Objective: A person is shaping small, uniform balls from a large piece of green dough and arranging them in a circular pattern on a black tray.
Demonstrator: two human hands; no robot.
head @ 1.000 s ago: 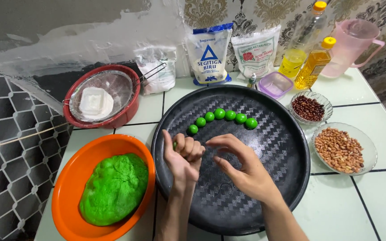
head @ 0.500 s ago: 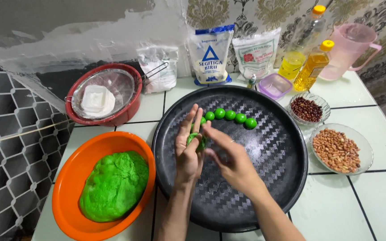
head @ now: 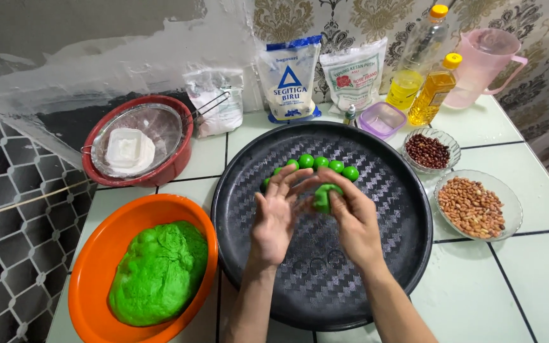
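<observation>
Dough bowl (head: 96, 267) left of the tray (head: 376, 267) — nut dishes (head: 478, 204) right, bags (head: 290, 76) behind.

Hidden and cut-off parts over the tray

The green dough piece (head: 323, 197) shows only as a sliver between the left hand (head: 276, 216) and right hand (head: 353, 219); its shape cannot be told. The hands hide part of the row of green balls (head: 321, 164). The orange bowl (head: 96, 267) is cut by the bottom edge, both forearms too, and the pink jug (head: 481, 65) partly stands behind the oil bottles (head: 433, 95).
</observation>
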